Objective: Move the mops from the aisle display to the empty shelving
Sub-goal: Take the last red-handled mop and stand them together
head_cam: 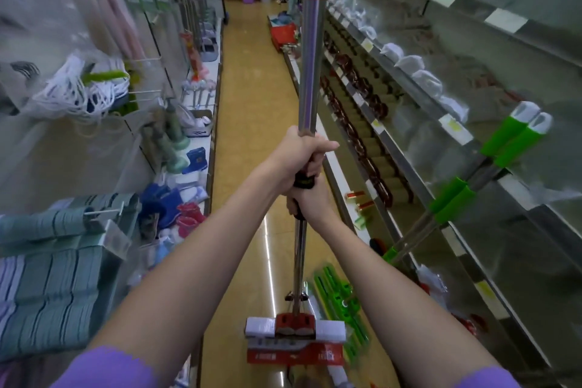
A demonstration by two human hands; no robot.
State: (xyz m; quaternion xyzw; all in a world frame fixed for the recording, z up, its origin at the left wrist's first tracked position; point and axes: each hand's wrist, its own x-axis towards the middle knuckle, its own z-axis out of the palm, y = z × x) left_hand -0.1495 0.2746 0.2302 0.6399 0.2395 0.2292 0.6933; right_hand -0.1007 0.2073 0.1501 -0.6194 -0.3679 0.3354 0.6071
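- Both hands are wrapping the red mop's pole (310, 79): right hand (310, 203) lower, left hand (299, 156) above it.
- Its head (296, 329) is hanging beside the green mops (453, 195), which are leaning on the shelving (456, 132).
- Swinging it could knock those mops down.

— Bright in here, even light from overhead; see the white streaks of glare on the glossy yellow floor (252, 123)?

— Yes. The shelves bend at the edges, and the green-handled mops (491, 161) by the right shelving smear with blur.
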